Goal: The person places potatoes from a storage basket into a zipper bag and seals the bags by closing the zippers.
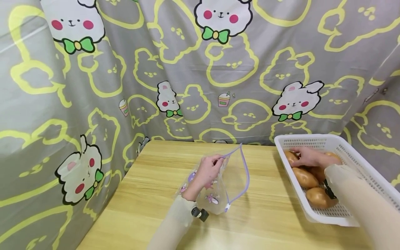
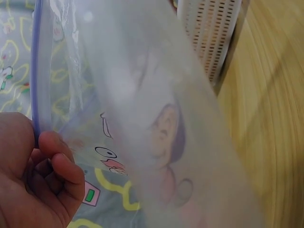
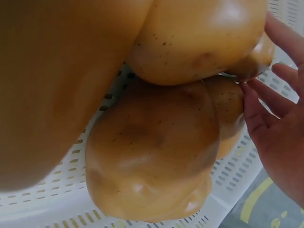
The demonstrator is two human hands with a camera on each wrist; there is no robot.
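My left hand [image 1: 209,171] pinches the purple-edged rim of a clear zip bag [image 1: 215,199] printed with cartoon figures. The bag's mouth gapes toward the right, with a slider [image 1: 227,207] at its near end. In the left wrist view, thumb and fingertips meet at the purple zip strip [image 2: 35,71]. My right hand [image 1: 309,157] reaches into a white basket [image 1: 297,205], its thumb and fingers around a potato [image 1: 291,158] by the left wall. Other smooth brown potatoes [image 3: 156,152] lie close beside it; the hand partly hides the held one.
The basket stands on the right of a wooden table [image 1: 262,222], its perforated wall [image 2: 209,38] also showing in the left wrist view. A patterned grey curtain [image 1: 193,69] hangs behind the table and along both sides.
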